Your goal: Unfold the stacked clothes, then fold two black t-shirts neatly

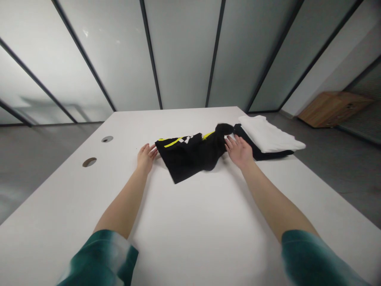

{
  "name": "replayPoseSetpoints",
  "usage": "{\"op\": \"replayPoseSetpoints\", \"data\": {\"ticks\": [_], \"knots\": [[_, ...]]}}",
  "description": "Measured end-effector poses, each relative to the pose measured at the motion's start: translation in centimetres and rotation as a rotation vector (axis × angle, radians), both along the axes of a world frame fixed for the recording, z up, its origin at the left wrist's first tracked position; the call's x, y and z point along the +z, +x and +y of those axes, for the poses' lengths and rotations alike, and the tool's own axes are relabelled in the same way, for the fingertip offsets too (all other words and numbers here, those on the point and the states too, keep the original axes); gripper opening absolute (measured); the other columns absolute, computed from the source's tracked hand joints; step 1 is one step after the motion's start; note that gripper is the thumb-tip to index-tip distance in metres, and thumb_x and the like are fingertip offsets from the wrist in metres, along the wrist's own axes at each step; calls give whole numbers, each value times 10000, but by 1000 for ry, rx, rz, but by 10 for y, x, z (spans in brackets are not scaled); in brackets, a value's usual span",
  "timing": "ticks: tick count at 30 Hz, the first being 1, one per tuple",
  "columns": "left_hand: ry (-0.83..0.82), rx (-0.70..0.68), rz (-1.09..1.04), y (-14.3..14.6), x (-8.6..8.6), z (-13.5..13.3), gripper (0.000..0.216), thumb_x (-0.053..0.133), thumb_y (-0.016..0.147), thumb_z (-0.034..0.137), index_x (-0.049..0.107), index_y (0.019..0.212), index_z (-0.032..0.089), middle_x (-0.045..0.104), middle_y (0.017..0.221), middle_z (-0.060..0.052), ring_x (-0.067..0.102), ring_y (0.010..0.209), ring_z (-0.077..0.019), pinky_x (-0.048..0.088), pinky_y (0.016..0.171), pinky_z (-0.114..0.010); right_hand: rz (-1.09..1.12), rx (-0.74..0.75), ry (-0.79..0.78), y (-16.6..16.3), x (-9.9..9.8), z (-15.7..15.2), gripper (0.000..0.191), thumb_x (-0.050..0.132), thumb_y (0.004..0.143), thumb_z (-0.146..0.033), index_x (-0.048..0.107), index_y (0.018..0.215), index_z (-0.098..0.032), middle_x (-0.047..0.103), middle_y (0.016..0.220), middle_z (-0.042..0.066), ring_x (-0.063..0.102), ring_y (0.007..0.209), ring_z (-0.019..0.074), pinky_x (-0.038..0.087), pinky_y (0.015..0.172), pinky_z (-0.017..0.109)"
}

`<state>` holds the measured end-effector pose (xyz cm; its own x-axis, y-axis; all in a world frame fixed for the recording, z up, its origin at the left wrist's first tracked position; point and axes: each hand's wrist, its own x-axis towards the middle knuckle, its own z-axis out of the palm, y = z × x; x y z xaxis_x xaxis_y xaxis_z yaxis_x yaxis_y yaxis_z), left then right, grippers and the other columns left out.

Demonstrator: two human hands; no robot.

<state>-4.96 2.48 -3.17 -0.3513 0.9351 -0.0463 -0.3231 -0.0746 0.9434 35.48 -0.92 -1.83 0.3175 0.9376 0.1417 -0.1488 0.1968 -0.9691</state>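
- I see a white desk [190,222] running away from the camera toward a wall of frosted glass panels
- Black garment [192,153] with yellow-green stripes lies crumpled on the desk, past its middle and toward the far right corner
- Left hand [146,157] rests flat, palm down, fingers spread and loose, fingertips touching the garment's left edge; it grips nothing
- Right hand [239,151] sits at the garment's right end, palm down, fingers extended and open, touching the bunched black cloth there; I cannot tell if any cloth is pinched under the fingers
- Both forearms are bare, with teal sleeves at the near edge of the desk
- Folded white cloth [269,134] lies by the far right edge, on top of a flat dark cloth [262,154] that shows beneath it along its near side
- Right hand is just beside that stack; whether it touches, I cannot tell
- Two round holes [89,162] are cut into the desk near its left edge, well apart from the left hand
- Wooden box [330,107] stands on the floor beyond the right edge, against the wall
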Motion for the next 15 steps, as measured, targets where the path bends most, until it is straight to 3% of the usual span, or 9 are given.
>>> {"op": "replayPoseSetpoints", "data": {"ticks": [3, 5, 9, 12, 15], "knots": [[81, -54, 253, 4, -4, -2, 340, 643, 778, 367, 561, 1087, 250, 665, 1154, -92, 665, 1006, -214, 538, 863, -388, -127, -101, 12, 1, -13, 3, 563, 426, 880, -573, 483, 1375, -313, 551, 1412, 79, 503, 1312, 256, 434, 1045, 494], [170, -89, 598, 13, -5, -10, 323, 638, 783, 386, 591, 1063, 231, 665, 1136, -95, 642, 1016, -229, 525, 887, -414, -410, -135, 49, -5, -23, -1, 590, 492, 861, -529, 483, 1400, -289, 519, 1444, 87, 454, 1350, 270, 375, 1092, 510], [451, -330, 1201, 42, 2, -34, 228, 590, 837, 384, 660, 961, 205, 695, 1002, -96, 626, 1023, -260, 483, 965, -459, -1120, 43, 79, -27, -28, -15, 519, 599, 832, -417, 610, 1303, -198, 558, 1385, 150, 479, 1301, 326, 366, 1095, 506], [617, -592, 1390, 60, 10, -53, 360, 562, 885, 399, 648, 1170, 196, 669, 1219, -117, 585, 1180, -262, 434, 1054, -439, -1422, 66, -30, -42, -17, -20, 418, 540, 895, -306, 633, 1271, -146, 637, 1230, 171, 572, 1160, 312, 442, 1010, 442], [610, -771, 1490, 68, 11, -62, 589, 568, 889, 475, 505, 1404, 194, 535, 1442, -127, 487, 1326, -273, 363, 1125, -436, -1515, 89, -115, -56, -5, -26, 298, 470, 939, -232, 696, 1114, -149, 673, 1069, 138, 632, 1003, 250, 483, 892, 335]]}}
